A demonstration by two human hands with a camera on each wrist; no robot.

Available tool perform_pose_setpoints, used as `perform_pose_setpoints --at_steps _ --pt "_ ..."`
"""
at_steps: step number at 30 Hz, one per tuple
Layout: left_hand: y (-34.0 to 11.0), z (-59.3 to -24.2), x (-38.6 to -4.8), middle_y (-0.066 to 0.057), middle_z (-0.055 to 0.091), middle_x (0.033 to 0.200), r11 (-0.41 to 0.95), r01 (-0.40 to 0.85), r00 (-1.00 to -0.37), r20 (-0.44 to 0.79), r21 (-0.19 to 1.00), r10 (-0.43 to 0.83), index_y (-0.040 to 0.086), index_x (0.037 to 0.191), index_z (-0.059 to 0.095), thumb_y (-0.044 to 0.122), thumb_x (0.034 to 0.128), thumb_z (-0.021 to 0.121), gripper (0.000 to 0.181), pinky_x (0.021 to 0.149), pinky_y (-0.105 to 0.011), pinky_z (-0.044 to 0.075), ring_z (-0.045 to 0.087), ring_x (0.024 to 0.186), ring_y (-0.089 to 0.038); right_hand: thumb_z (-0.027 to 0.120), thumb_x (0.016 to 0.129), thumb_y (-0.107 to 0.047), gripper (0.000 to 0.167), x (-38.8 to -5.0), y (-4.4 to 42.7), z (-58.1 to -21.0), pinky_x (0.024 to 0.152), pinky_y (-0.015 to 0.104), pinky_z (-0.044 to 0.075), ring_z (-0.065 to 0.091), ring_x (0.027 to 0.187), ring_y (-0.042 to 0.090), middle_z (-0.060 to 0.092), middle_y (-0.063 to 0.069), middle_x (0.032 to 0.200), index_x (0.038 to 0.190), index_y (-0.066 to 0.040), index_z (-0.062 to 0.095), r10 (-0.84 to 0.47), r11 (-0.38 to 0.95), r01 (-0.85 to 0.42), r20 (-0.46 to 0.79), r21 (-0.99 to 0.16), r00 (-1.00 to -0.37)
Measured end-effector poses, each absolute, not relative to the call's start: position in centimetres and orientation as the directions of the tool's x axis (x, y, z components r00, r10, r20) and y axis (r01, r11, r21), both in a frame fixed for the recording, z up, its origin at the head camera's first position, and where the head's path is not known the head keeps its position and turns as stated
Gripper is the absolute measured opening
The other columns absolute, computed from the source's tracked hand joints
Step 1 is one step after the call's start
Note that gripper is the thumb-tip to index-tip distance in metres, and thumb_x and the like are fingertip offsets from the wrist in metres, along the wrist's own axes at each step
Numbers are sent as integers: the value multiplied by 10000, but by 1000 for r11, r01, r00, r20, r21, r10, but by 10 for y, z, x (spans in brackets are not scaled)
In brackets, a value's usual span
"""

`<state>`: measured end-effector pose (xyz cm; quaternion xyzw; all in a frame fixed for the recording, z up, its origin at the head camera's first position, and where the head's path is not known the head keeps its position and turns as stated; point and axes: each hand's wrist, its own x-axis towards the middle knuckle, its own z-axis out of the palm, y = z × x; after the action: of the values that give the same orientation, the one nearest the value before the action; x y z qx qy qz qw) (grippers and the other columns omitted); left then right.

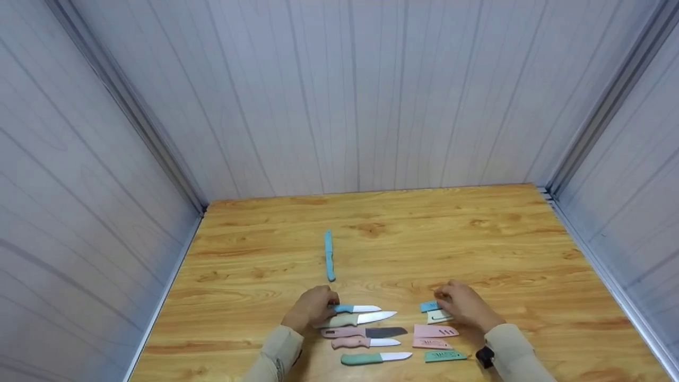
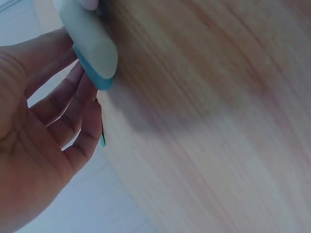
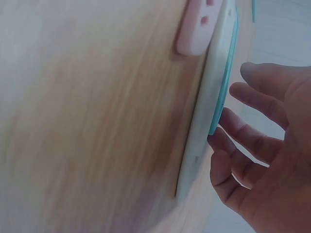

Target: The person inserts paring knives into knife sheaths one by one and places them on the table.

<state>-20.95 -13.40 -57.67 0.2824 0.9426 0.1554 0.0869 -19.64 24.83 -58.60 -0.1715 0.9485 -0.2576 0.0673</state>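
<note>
My left hand (image 1: 312,306) pinches the handle end of a small blue knife (image 1: 344,308) with a white blade. In the left wrist view, its thumb and forefinger reach behind a cream knife handle (image 2: 92,41) to the blue handle (image 2: 99,80). My right hand (image 1: 464,303) is at a blue blade sheath (image 1: 428,306), above a cream sheath (image 1: 437,317). In the right wrist view, the loosely bent fingers (image 3: 250,133) are beside the blue sheath's edge, thumb and forefinger apart from it. Whether the other fingertips touch it is unclear.
Below the blue knife lie a cream knife (image 1: 347,319), two pink-handled knives (image 1: 345,332) and a green knife (image 1: 366,358). Pink sheaths (image 1: 432,331) and a green sheath (image 1: 444,356) lie opposite. A blue folded-looking knife (image 1: 329,255) lies farther back on the wooden table (image 1: 414,239).
</note>
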Motion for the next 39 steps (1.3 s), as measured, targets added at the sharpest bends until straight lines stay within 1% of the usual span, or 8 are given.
perform_pose_setpoints --at_steps 4,8,13,16,20,23,31,39 --pt "-132 -579 -208 15 572 824 811 502 -836 -72 301 544 99 917 710 127 855 703 68 698 -321 486 563 768 -143 662 888 -147 170 -196 248 -587 717 380 454 504 794 133 500 -39 874 1045 -87 686 -354 815 -276 -62 -510 -933" --pt "-131 -580 -206 34 544 824 825 473 -852 -77 310 517 115 891 660 118 862 693 44 715 -330 475 545 790 -144 670 880 -154 151 -195 248 -585 705 382 439 479 778 136 485 -23 882 1022 -106 686 -364 826 -286 -72 -486 -929" --pt "-134 -578 -207 68 536 776 796 428 -866 -57 427 496 134 885 561 87 877 665 115 651 -308 447 497 708 -105 672 879 -152 115 -195 248 -584 654 342 422 448 745 130 478 -28 875 987 -117 689 -400 824 -345 -29 -449 -916" --pt "-136 -576 -206 67 543 743 773 368 -878 -80 517 471 137 925 508 85 919 607 112 614 -287 424 479 659 -94 678 873 -146 101 -194 247 -585 648 339 417 440 742 134 478 -28 869 969 -118 691 -409 827 -361 -19 -432 -912" --pt "-139 -572 -206 22 555 742 737 261 -893 -134 623 429 134 992 466 74 968 520 84 590 -284 413 480 643 -108 686 865 -137 79 -195 244 -585 694 378 438 466 777 145 481 -27 878 943 -130 676 -383 838 -321 -56 -442 -922" --pt "-140 -568 -207 -21 550 774 716 220 -899 -146 663 412 126 1032 447 52 979 479 97 577 -286 409 475 652 -128 693 860 -131 68 -195 243 -585 741 399 446 483 808 152 486 -30 880 914 -144 655 -347 849 -269 -95 -455 -933" --pt "-139 -565 -204 -15 494 792 699 230 -913 -100 677 396 84 1134 473 9 947 483 201 538 -279 383 452 645 -142 703 844 -94 121 -196 241 -587 753 407 447 505 811 146 536 -50 844 840 -170 608 -333 843 -225 -144 -489 -932" --pt "-139 -558 -201 -1 489 806 645 200 -923 -78 737 376 68 1103 538 36 961 423 186 564 -287 387 444 648 -134 677 853 -71 67 -198 240 -587 719 396 453 512 784 138 549 -42 846 879 -119 639 -359 821 -265 -96 -505 -928"
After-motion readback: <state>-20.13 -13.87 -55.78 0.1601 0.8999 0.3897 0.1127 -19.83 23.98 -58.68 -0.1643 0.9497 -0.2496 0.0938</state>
